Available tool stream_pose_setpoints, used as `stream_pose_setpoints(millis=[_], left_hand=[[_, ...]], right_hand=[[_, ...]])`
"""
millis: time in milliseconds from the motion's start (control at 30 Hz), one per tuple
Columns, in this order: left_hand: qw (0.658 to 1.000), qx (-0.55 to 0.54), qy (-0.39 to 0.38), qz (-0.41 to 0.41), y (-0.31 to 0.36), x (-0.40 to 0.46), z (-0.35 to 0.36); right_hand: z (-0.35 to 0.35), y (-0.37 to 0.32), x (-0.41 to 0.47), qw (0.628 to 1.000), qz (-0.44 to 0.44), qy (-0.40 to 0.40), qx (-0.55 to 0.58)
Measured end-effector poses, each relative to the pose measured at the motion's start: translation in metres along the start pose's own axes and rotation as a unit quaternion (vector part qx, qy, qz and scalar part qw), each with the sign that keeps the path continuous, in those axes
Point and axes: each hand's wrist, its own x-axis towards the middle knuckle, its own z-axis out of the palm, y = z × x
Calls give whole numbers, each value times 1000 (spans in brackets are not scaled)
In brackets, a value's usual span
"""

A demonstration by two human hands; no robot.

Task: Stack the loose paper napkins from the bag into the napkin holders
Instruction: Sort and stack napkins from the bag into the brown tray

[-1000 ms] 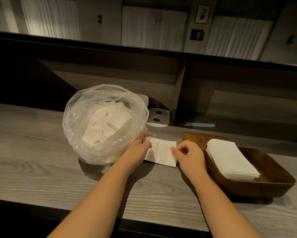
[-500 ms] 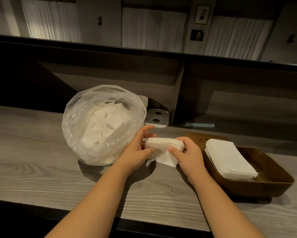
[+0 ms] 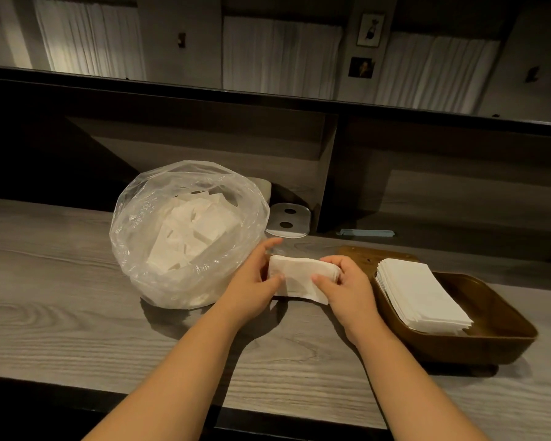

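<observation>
While both hands' fingers clamp napkins [image 3: 299, 275], curtains [image 3: 280, 52] hang beyond the grey wood-grain counter [image 3: 61, 300].

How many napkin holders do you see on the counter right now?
1. The brown napkin holder sits on the counter, right of the right hand, with a napkin stack inside. Others may be out of frame or hidden behind the plastic bag.

Clear, crinkled, glossy plastic bag [image 3: 189, 233] on a matt grey wood-grain counter [image 3: 61, 313]; inside it, white matt paper napkins [image 3: 194, 232]. Right of the bag, a smooth brown wooden-looking holder [image 3: 496, 316] with a soft sheen; behind the bag, a translucent plastic plate [image 3: 288, 219].
</observation>
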Motion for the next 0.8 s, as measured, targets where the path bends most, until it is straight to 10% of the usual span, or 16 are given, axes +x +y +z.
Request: stream_pose_setpoints(millis=[800], left_hand=[[996,70,-62,-8,5,0,5]], right_hand=[[5,0,1,998,43,-47,-29]])
